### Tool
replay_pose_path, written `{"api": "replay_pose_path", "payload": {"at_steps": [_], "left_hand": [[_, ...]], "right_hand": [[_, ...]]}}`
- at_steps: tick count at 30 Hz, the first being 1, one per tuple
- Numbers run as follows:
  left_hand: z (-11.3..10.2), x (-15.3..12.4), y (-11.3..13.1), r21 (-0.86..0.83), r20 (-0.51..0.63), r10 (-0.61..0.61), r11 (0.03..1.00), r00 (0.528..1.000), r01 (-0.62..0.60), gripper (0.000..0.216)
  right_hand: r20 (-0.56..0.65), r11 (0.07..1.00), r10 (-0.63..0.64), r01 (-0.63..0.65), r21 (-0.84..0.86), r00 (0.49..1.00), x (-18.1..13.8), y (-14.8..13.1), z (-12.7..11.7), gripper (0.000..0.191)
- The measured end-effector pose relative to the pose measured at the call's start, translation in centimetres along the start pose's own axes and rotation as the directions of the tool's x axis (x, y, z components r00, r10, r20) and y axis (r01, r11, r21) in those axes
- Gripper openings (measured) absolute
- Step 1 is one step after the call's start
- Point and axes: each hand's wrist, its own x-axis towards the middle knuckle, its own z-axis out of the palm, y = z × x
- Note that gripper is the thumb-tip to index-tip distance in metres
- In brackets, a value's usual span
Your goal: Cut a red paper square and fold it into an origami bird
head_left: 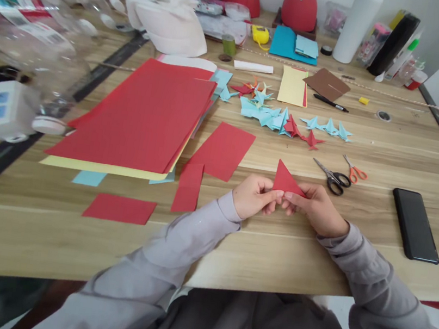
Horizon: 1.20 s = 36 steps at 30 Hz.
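A small piece of red paper [286, 179], folded to a triangle with its tip pointing up, is held between both hands just above the table. My left hand [256, 196] pinches its lower left corner with thumb and fingers. On the other side, my right hand [314, 207] grips the lower right edge, the two thumbs nearly meeting. Left of the hands lie a red paper sheet [225, 149] and a narrow red strip [188, 188]. Black-handled scissors [335, 180] and orange-handled scissors [356, 171] rest beyond my right hand.
A stack of large red sheets [135, 119] covers the left side, with a red rectangle [120, 209] in front. Folded blue paper cranes [268, 115] lie behind the hands. A black phone [415, 225] is at right; plastic bottles [37, 33] crowd the far left.
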Motion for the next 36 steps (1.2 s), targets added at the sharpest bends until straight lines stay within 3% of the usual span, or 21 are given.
{"api": "replay_pose_path", "payload": {"at_steps": [6,15,21,27,36], "left_hand": [[0.1,0.0,0.2,0.028,-0.037,-0.029,0.999,0.999,0.03,0.022],[-0.3,0.1,0.3,0.015,-0.085,0.042,0.999,0.995,-0.041,0.025],[-0.5,0.2,0.3,-0.019,-0.083,0.052,0.998,0.995,-0.054,0.025],[-0.1,0.0,0.2,0.005,-0.044,0.029,1.0,0.999,-0.029,0.021],[1.0,0.2,-0.1,-0.082,-0.089,-0.013,0.997,0.996,0.006,0.006]], "right_hand": [[-0.053,0.999,0.04,-0.041,-0.009,0.998,0.0,-0.2,0.2,0.032],[-0.194,0.999,0.028,-0.025,0.02,0.981,0.1,-1.0,-0.5,0.031],[-0.14,0.998,0.051,-0.044,0.052,0.989,0.1,-1.1,-0.9,0.031],[0.023,0.998,0.034,-0.033,-0.045,0.999,-0.1,-0.6,-0.9,0.028],[0.009,0.997,0.035,-0.034,-0.071,0.999,0.1,-0.2,-0.6,0.028]]}}
